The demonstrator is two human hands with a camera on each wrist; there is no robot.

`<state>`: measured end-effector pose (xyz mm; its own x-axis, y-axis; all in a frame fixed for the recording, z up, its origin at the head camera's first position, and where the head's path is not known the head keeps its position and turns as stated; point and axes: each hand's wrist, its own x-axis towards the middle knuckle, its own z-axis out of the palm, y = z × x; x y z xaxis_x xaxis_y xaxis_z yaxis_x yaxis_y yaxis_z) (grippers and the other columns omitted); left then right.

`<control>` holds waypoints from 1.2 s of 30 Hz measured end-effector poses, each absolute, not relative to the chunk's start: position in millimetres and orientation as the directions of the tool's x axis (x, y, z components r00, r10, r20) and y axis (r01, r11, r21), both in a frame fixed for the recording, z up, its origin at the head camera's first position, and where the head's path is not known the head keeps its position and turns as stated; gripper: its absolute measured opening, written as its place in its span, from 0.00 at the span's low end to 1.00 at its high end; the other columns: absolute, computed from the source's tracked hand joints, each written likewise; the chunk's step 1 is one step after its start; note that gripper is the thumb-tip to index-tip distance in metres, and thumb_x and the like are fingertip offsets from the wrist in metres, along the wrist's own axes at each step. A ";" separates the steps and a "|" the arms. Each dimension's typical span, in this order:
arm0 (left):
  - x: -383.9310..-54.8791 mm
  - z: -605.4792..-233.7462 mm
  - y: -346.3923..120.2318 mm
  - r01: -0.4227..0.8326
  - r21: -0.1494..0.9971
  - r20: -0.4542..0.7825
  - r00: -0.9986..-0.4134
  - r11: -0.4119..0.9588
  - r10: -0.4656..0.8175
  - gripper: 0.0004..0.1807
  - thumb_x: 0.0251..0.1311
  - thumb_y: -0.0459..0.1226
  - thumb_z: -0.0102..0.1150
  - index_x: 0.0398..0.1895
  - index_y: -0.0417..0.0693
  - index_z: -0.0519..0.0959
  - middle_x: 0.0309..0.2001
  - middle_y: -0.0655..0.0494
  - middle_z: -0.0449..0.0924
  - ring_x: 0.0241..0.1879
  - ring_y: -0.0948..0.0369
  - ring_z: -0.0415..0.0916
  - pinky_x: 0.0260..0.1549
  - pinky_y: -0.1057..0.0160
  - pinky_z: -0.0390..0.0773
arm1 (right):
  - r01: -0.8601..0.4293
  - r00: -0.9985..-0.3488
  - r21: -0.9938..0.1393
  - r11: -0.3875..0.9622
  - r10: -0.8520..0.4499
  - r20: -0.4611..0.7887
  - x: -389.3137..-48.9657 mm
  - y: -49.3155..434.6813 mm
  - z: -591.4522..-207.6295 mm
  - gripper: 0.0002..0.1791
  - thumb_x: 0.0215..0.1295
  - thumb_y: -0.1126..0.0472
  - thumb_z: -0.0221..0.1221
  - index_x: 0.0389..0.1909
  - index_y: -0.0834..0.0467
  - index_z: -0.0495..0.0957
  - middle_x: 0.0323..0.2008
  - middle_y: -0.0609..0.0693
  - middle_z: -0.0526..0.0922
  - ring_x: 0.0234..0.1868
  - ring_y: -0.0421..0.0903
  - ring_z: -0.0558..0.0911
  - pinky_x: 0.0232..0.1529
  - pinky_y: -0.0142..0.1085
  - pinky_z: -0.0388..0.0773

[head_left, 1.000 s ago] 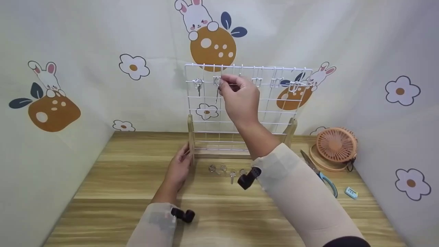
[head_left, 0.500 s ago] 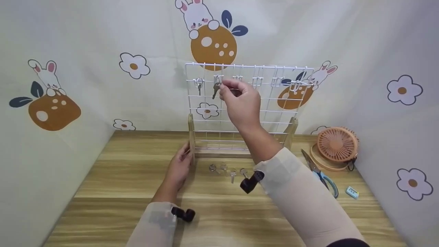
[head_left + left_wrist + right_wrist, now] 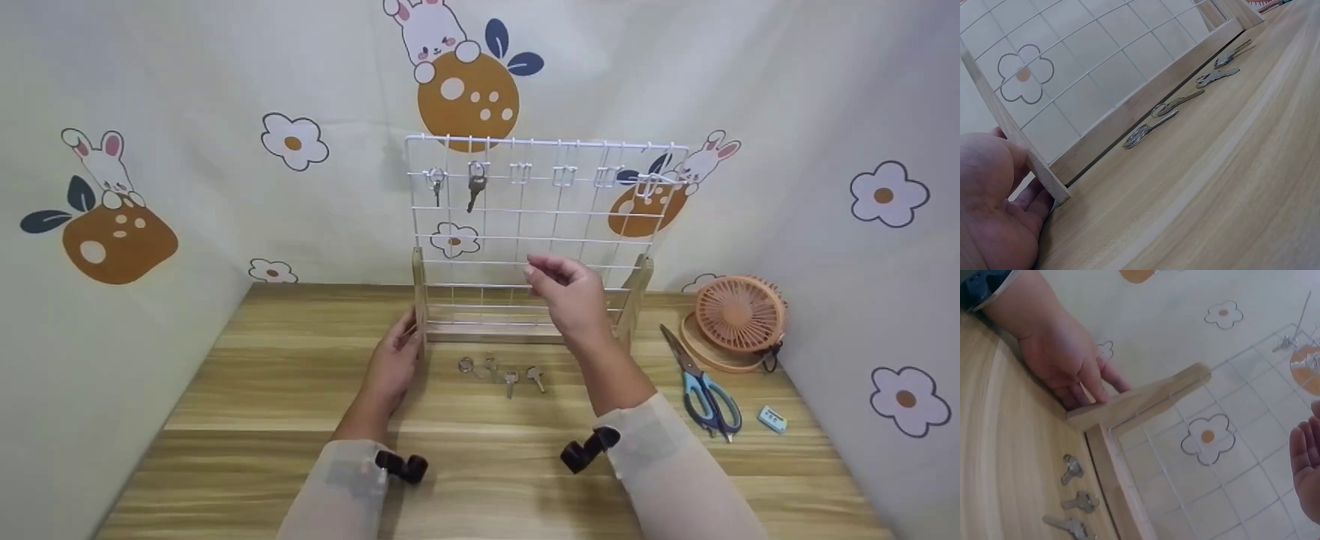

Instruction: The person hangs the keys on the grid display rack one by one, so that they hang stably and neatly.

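Note:
A white wire grid rack (image 3: 555,142) stands upright on wooden legs, with a row of white hooks along its upper part. One key (image 3: 476,187) hangs by its ring from the second hook, and another key (image 3: 437,187) from the leftmost. My left hand (image 3: 394,364) holds the rack's left wooden leg (image 3: 1047,179) near the table, its fingertips partly hidden behind the wood. In front of the rack's lower centre, my right hand (image 3: 574,300) is held up with nothing in its loosely bent fingers. Several keys (image 3: 511,381) lie on the table before the rack's base.
To the right of the rack are scissors (image 3: 703,390) with blue handles, an orange fan (image 3: 739,315) and a small blue-and-white item (image 3: 772,420). A patterned cloth backdrop (image 3: 187,67) rises behind and on both sides of the wooden table (image 3: 247,390).
My right hand has let go of the key at the second hook and come down to the right. The key now hangs there. The left hand has stayed at the leg.

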<state>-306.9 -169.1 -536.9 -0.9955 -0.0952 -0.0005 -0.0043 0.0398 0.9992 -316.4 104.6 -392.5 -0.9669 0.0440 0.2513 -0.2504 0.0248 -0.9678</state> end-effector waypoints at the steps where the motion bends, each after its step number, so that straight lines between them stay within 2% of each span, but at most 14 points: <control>1: -306.9 -536.9 -168.9 -0.003 0.999 0.001 -0.995 0.042 -0.096 0.31 0.84 0.39 0.51 0.85 0.57 0.61 0.84 0.50 0.62 0.83 0.48 0.60 0.81 0.50 0.66 | -0.231 -0.972 -0.973 0.030 0.037 0.232 -316.2 109.9 -400.7 0.12 0.70 0.64 0.70 0.51 0.62 0.88 0.42 0.50 0.89 0.44 0.52 0.88 0.47 0.36 0.91; 6: -307.2 -537.9 -168.1 0.000 0.999 0.005 -0.995 0.044 -0.104 0.30 0.83 0.39 0.52 0.85 0.57 0.62 0.83 0.50 0.64 0.82 0.49 0.62 0.81 0.52 0.67 | -0.128 -0.991 -0.991 0.038 0.017 0.129 -315.5 132.0 -439.2 0.12 0.69 0.65 0.70 0.51 0.64 0.88 0.40 0.47 0.89 0.42 0.47 0.88 0.44 0.34 0.90; 10: -307.2 -538.9 -168.3 -0.002 0.999 0.003 -0.995 0.042 -0.104 0.30 0.83 0.39 0.52 0.85 0.57 0.62 0.83 0.50 0.64 0.82 0.49 0.62 0.81 0.52 0.67 | -0.054 -0.999 -0.993 0.109 -0.006 0.053 -314.7 142.1 -466.8 0.15 0.68 0.64 0.71 0.53 0.65 0.87 0.42 0.48 0.90 0.42 0.42 0.87 0.45 0.36 0.90; 13: -307.2 -539.5 -168.1 0.000 0.999 0.004 -0.995 0.038 -0.104 0.30 0.83 0.39 0.52 0.84 0.58 0.63 0.83 0.50 0.64 0.82 0.49 0.62 0.81 0.51 0.67 | -0.025 -0.999 -0.987 0.160 -0.025 0.021 -313.7 145.8 -485.1 0.17 0.67 0.64 0.72 0.54 0.66 0.87 0.44 0.50 0.91 0.42 0.40 0.86 0.45 0.32 0.87; 18: -307.8 -539.1 -168.5 -0.015 1.000 -0.012 -0.994 0.023 -0.110 0.30 0.83 0.40 0.53 0.84 0.59 0.64 0.83 0.52 0.64 0.82 0.49 0.62 0.81 0.51 0.67 | -0.023 -0.998 -0.978 0.205 -0.057 0.012 -313.8 145.6 -506.3 0.16 0.66 0.68 0.71 0.54 0.68 0.87 0.46 0.58 0.91 0.43 0.37 0.85 0.44 0.24 0.83; 24: -309.9 -540.7 -170.0 -0.014 0.999 -0.011 -0.996 0.034 -0.085 0.31 0.84 0.40 0.51 0.85 0.60 0.61 0.83 0.49 0.63 0.83 0.49 0.61 0.82 0.51 0.65 | -0.026 -0.992 -0.968 0.250 -0.129 -0.007 -313.7 145.6 -520.1 0.16 0.65 0.71 0.69 0.53 0.70 0.86 0.48 0.65 0.90 0.40 0.38 0.86 0.41 0.26 0.85; 31: -310.0 -540.3 -170.0 -0.023 0.999 -0.019 -0.996 0.041 -0.086 0.31 0.84 0.39 0.50 0.85 0.60 0.61 0.83 0.50 0.63 0.83 0.51 0.61 0.81 0.51 0.67 | -0.081 -0.975 -0.908 0.410 -0.221 -0.012 -314.3 149.5 -526.0 0.17 0.62 0.71 0.71 0.52 0.68 0.87 0.48 0.62 0.91 0.44 0.42 0.89 0.45 0.25 0.84; 36: -308.4 -539.1 -169.7 -0.032 0.998 -0.026 -0.995 0.061 -0.094 0.30 0.84 0.40 0.50 0.85 0.62 0.61 0.83 0.51 0.63 0.83 0.51 0.60 0.83 0.53 0.65 | -0.105 -0.966 -0.872 0.478 -0.256 -0.024 -312.6 149.8 -526.9 0.17 0.60 0.70 0.72 0.52 0.65 0.88 0.49 0.59 0.91 0.44 0.43 0.86 0.44 0.26 0.82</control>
<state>-308.4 -169.7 -539.1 -0.9953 -0.0936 -0.0258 -0.0317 0.0612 0.9976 -312.6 149.8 -526.9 -0.9663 -0.2564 -0.0236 -0.1054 0.4776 -0.8722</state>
